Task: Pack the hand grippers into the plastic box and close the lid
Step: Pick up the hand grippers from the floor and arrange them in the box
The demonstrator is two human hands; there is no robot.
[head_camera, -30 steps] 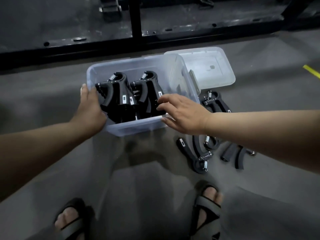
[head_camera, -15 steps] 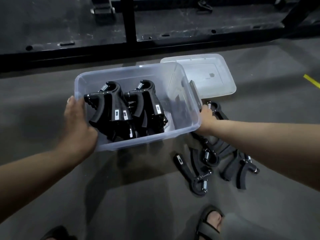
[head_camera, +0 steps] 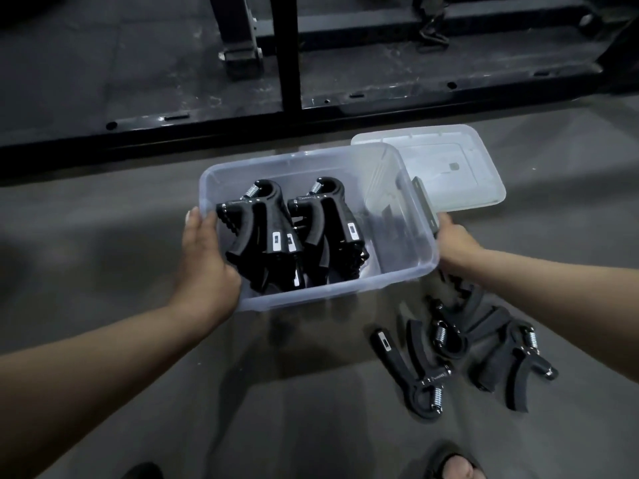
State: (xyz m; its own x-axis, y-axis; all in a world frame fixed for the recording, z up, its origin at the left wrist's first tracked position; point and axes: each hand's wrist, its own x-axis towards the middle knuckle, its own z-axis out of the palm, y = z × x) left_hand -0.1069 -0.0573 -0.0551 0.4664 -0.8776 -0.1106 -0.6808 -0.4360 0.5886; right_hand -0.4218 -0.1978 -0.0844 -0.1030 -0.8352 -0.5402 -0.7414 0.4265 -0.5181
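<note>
Loose hand grippers (head_camera: 460,354) lie on the floor just below my right hand (head_camera: 453,238), nearer it than my left hand (head_camera: 204,261). I see both sets of fingers grasping the plastic box (head_camera: 397,271) ends.

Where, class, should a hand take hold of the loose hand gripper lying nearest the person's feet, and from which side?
Probably around its two handles, coming from above. The hand gripper lies flat on the floor, handles spread toward the plastic box and the spring end nearest the feet, so the long handles offer the widest, clearest hold.
</note>
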